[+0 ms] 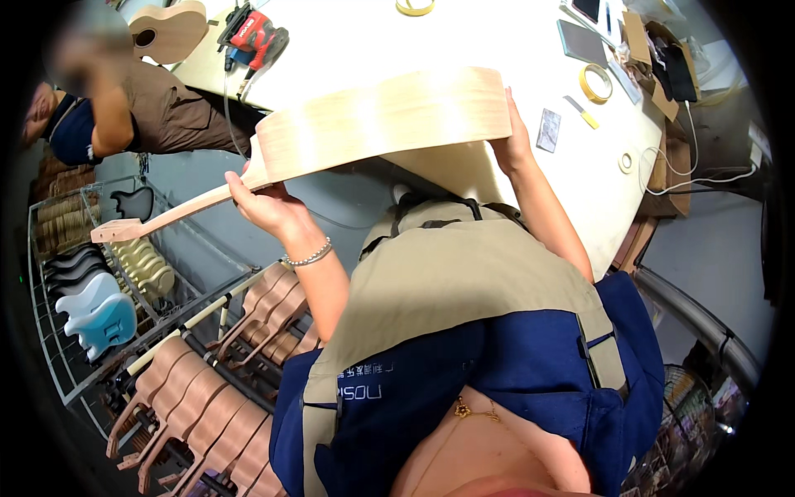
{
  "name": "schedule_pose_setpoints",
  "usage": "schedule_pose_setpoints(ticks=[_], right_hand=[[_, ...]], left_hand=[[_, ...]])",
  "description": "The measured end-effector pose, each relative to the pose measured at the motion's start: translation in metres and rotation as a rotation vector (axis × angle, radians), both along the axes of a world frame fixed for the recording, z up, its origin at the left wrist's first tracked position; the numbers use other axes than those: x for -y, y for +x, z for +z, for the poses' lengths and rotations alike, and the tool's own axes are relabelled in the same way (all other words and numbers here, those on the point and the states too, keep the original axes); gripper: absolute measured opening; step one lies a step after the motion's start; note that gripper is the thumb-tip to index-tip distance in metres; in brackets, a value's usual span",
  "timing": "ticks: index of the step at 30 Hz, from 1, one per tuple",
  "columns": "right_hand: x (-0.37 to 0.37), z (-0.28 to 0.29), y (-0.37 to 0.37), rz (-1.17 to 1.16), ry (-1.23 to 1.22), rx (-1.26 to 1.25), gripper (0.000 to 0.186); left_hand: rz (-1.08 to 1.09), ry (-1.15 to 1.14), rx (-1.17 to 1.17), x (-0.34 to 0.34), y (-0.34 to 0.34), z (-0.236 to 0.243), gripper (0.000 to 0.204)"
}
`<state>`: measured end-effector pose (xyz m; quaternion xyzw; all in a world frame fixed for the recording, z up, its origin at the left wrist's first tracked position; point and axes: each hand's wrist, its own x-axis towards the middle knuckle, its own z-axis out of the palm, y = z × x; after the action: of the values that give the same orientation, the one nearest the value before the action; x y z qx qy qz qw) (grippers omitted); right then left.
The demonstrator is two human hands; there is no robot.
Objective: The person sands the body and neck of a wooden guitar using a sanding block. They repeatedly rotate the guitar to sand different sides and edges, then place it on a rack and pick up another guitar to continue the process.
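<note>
An unfinished pale wooden guitar [385, 116] is held up in front of me, its curved side turned toward me. The neck slopes down to the left and ends in a bare headstock [118, 230]. My left hand [269, 203] is wrapped round the neck close to the heel. At the other end, my right hand [512, 137] grips the tail end of the body, its fingers partly hidden behind the wood. The guitar is over the near edge of the white worktable [464, 170].
A red sander [255, 37] lies at the table's far left, near another person [178, 103]. Tape rolls [595, 83], a yellow-handled blade [582, 112] and a grey rectangular block [548, 130] are on the right. Racks of guitar bodies [203, 406] stand at my lower left.
</note>
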<state>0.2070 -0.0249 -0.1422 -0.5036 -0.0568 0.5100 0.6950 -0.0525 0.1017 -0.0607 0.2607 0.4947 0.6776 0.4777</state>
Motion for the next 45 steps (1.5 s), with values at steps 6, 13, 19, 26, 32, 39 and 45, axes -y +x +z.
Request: schedule_pose_setpoints(ticks=[6, 13, 19, 26, 32, 39, 45], right_hand=[[-0.003, 0.018, -0.008, 0.033, -0.095, 0.079, 0.066], [-0.008, 0.035, -0.017, 0.12, -0.031, 0.343, 0.068], [-0.004, 0.071, -0.021, 0.334, 0.25, 0.924, 0.064], [-0.022, 0.089, -0.047, 0.465, 0.577, 0.995, 0.081], [-0.018, 0.101, -0.055, 0.461, 0.618, 0.996, 0.073], [-0.016, 0.079, -0.028, 0.281, 0.448, 1.386, 0.033], [-0.009, 0.03, 0.003, 0.425, 0.393, 0.623, 0.09]], left_hand=[[-0.002, -0.056, 0.052, -0.004, -0.014, -0.013, 0.032], [0.053, -0.19, 0.104, -0.012, -0.043, -0.05, 0.048], [-0.31, -0.181, 0.171, -0.018, -0.081, -0.116, 0.045], [-0.427, -0.593, 1.205, 0.001, -0.114, -0.188, 0.038], [-0.458, -0.585, 1.192, 0.011, -0.1, -0.185, 0.036], [-0.437, -0.427, 0.752, 0.008, -0.096, -0.145, 0.035], [-0.294, -0.217, 0.565, -0.015, -0.115, -0.129, 0.033]])
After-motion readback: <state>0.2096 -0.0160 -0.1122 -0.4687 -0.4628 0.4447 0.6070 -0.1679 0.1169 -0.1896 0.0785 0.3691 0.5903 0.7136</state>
